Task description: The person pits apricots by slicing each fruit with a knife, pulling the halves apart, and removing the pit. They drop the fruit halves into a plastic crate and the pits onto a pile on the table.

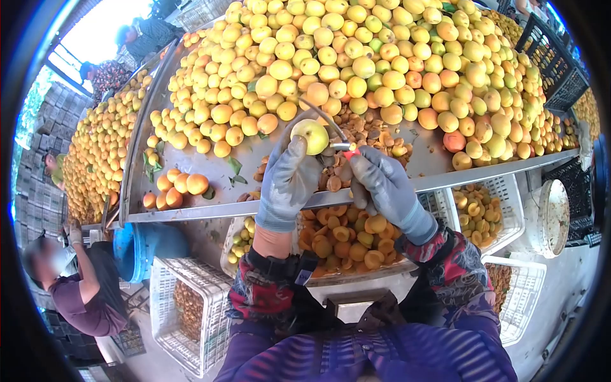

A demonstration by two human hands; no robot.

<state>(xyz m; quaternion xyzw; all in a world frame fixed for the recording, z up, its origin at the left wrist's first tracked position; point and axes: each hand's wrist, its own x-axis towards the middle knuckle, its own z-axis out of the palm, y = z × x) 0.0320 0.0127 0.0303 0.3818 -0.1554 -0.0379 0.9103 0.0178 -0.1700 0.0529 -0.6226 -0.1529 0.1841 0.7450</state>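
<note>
My left hand point(287, 172), in a grey-blue glove, pinches a yellow-green apricot point(310, 136) between thumb and fingers above the table edge. My right hand point(386, 188), gloved alike, grips a small red-handled knife point(347, 147), its metal end pointing at the fruit's right side. A thin curved dark strip arches up from near this metal end. Behind both hands lies a patch of brown apricot pits point(366, 130) on the metal table. Just below them, halved apricots point(347, 239) fill a container in front of my body.
A large heap of apricots point(356, 51) covers the metal table point(210, 207). A white crate of pits point(191, 312) and a blue bucket point(130, 251) stand at left. Right are a crate of halves point(480, 213) and a white bucket point(550, 216). A person point(83, 286) sits at left.
</note>
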